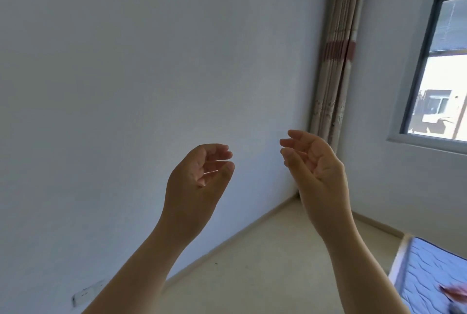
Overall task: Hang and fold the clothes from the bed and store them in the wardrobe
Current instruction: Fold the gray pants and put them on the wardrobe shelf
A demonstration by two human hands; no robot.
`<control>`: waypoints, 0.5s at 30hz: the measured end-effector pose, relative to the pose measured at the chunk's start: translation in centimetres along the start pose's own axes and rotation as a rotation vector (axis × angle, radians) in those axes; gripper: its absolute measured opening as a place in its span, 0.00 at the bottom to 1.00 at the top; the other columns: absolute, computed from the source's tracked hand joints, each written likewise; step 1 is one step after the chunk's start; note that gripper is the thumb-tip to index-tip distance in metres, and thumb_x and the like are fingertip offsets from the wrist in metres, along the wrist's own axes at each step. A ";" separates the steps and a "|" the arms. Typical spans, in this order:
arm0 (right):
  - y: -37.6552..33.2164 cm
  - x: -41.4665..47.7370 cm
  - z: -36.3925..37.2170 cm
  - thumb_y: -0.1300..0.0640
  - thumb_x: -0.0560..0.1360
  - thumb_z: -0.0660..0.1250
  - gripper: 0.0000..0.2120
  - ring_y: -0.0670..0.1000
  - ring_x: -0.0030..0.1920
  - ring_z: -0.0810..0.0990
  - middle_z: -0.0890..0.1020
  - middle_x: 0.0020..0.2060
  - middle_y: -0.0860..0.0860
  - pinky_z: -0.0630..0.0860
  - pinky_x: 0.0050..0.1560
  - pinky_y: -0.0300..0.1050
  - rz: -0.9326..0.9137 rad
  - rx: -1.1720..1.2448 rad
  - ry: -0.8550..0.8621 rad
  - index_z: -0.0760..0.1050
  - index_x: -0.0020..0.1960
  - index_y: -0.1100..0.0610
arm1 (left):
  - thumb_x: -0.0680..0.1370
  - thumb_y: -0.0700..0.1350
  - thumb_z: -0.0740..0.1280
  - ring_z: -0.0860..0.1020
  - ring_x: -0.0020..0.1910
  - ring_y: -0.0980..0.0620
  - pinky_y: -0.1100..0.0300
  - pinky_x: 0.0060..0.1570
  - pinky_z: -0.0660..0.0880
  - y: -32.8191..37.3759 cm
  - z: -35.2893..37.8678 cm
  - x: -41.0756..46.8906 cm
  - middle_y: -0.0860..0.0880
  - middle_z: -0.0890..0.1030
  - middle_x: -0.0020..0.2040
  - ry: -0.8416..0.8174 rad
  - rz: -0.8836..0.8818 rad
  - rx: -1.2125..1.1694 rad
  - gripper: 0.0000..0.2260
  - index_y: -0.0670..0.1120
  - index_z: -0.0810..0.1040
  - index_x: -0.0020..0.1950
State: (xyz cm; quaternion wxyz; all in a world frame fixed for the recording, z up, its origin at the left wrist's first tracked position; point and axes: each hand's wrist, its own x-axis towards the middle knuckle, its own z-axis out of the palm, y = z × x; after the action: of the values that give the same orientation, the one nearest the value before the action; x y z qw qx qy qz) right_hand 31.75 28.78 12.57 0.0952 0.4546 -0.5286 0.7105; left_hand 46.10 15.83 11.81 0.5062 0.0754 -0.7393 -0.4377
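Note:
Both my hands are raised in front of a bare white wall, holding nothing. My left hand [199, 174] has its fingers loosely curled toward the thumb. My right hand [313, 162] faces it a short way off, fingers relaxed and slightly bent. The corner of a bed with a blue quilted mattress [429, 273] shows at the lower right. A blurred reddish piece of clothing [454, 293] lies on it at the frame's edge. The wardrobe is out of view.
A striped curtain [336, 60] hangs in the room's corner beside a window [439, 68] on the right wall. Pale floor [265, 263] stretches between the wall and the bed. A wall socket [86, 293] sits low on the left.

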 end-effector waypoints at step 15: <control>15.0 11.2 -4.7 0.58 0.77 0.68 0.12 0.47 0.53 0.83 0.84 0.51 0.46 0.79 0.55 0.41 -0.045 -0.217 0.222 0.76 0.58 0.48 | 0.77 0.41 0.69 0.81 0.52 0.61 0.75 0.46 0.73 -13.8 12.5 15.5 0.58 0.83 0.51 -0.180 0.035 -0.195 0.09 0.53 0.79 0.55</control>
State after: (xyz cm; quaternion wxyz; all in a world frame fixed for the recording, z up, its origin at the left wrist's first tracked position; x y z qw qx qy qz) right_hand 13.61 22.46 10.86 0.2175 0.3722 -0.5780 0.6928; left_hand 23.98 6.01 11.10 0.4502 -0.0269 -0.7368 -0.5037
